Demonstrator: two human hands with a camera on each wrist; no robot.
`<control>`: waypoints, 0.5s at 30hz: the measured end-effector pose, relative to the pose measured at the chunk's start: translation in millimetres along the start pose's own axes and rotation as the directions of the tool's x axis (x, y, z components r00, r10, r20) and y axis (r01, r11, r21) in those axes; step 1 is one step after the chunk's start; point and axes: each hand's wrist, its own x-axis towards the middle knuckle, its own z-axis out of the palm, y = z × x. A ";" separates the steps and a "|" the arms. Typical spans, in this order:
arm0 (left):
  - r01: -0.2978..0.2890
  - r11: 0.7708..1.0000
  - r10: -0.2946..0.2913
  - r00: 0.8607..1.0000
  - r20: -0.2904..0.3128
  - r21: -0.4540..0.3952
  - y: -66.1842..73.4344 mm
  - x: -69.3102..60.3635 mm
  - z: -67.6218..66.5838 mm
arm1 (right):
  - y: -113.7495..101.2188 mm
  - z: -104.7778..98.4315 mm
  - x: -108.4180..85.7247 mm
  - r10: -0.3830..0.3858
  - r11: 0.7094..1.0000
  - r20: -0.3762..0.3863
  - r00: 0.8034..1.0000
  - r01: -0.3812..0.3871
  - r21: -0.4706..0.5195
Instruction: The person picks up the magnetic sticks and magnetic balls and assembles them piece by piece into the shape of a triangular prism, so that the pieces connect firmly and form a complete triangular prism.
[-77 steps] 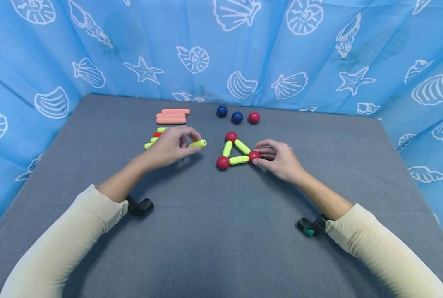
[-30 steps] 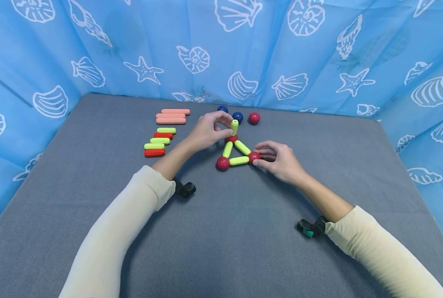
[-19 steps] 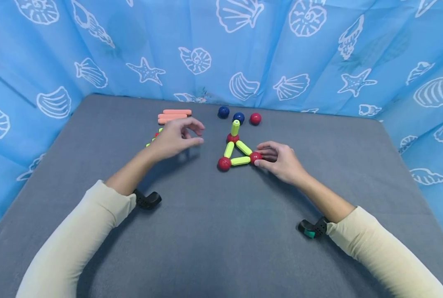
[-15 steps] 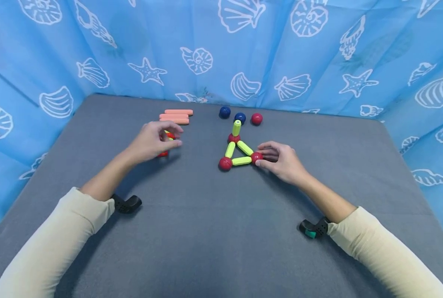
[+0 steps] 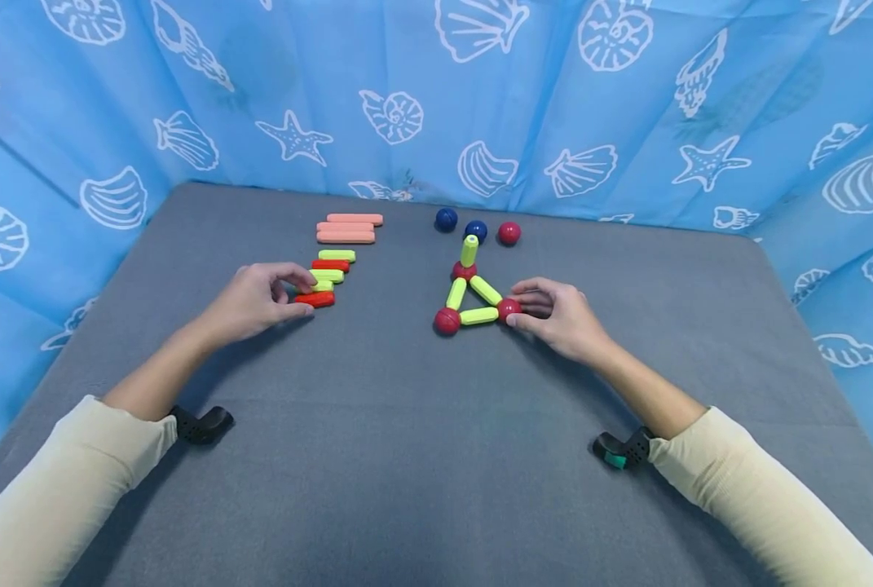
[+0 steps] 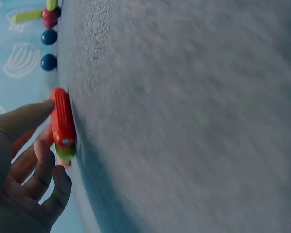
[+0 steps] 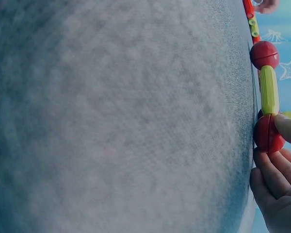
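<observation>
In the head view, three lime rods and three red balls lie joined in a flat triangle, and another lime rod (image 5: 469, 251) stands up from the far red ball (image 5: 464, 270). My right hand (image 5: 564, 322) pinches the right-hand red ball (image 5: 509, 310) between thumb and fingers; the right wrist view shows this red ball (image 7: 269, 133) too. My left hand (image 5: 253, 302) is at the near end of a row of short lime and red rods. In the left wrist view its thumb reaches the nearest red rod (image 6: 63, 117), with the fingers behind; no firm grip shows.
Three salmon rods (image 5: 346, 237) lie behind the short rods. Two blue balls (image 5: 447, 219) and a loose red ball (image 5: 509, 233) sit near the far edge of the grey table (image 5: 436, 456). A blue shell-patterned curtain (image 5: 407, 73) hangs behind.
My left hand carried a lime rod to the far red ball, set it upright there, let go, and moved back left to the short rods. My right hand stayed on its ball.
</observation>
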 end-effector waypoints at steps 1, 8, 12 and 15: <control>0.000 1.000 0.000 1.000 0.010 0.017 1.7 1.8 1.8 | 0.5 0.2 -0.1 0.000 1.000 0.001 1.000 0.000 0.001; -0.070 0.980 0.055 0.995 0.082 0.186 23.3 15.6 14.6 | 1.2 0.4 1.5 -0.028 1.000 -0.008 1.000 0.028 0.001; -0.103 0.987 0.090 0.990 0.110 0.123 40.5 24.8 23.6 | 0.9 -0.2 2.0 -0.026 1.000 -0.004 1.000 0.026 -0.002; -0.134 0.991 0.135 0.986 0.095 -0.020 54.6 32.9 32.2 | 1.4 0.0 1.2 -0.014 1.000 0.000 1.000 0.014 -0.005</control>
